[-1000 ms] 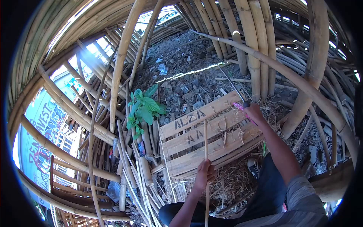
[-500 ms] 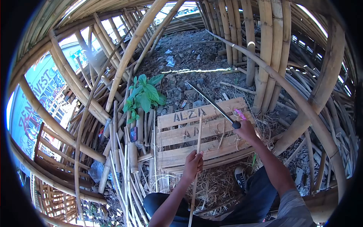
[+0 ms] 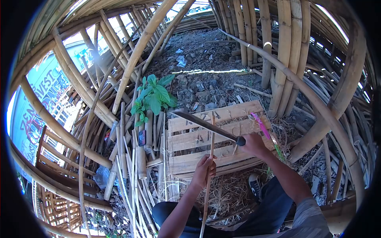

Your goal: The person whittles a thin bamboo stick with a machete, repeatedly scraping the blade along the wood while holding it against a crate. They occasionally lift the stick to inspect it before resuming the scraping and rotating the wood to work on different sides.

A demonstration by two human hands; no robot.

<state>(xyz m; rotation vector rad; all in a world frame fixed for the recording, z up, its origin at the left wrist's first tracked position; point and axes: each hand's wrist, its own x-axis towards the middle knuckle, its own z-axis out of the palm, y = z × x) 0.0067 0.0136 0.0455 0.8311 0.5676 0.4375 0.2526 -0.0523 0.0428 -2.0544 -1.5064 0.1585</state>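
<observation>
My left hand (image 3: 204, 171) is closed around a thin bamboo strip (image 3: 206, 198), which stands nearly upright in front of me over a slatted wooden crate (image 3: 186, 161). A machete (image 3: 204, 123) with a dark round-ended handle is gripped in my right hand (image 3: 254, 145). Its long blade points to the upper left and crosses the strip in this view, near the strip's top end. Dark letters on the crate's slats are partly covered by the blade. A pink and green cord-like thing (image 3: 260, 126) lies at the crate's right edge, beside my right hand.
Bamboo poles (image 3: 286, 59) stand around me, and a long one slants across the right side. Cut strips (image 3: 133, 198) lie left of the crate, near a leafy plant (image 3: 154, 95) and a phone-like object (image 3: 141, 137). Dry shavings (image 3: 226, 200) cover the ground by my shoe (image 3: 255, 185).
The machete has swung left and down, from pointing up and away to lying across the bamboo strip. My right hand has lowered slightly, uncovering more of the pink and green thing.
</observation>
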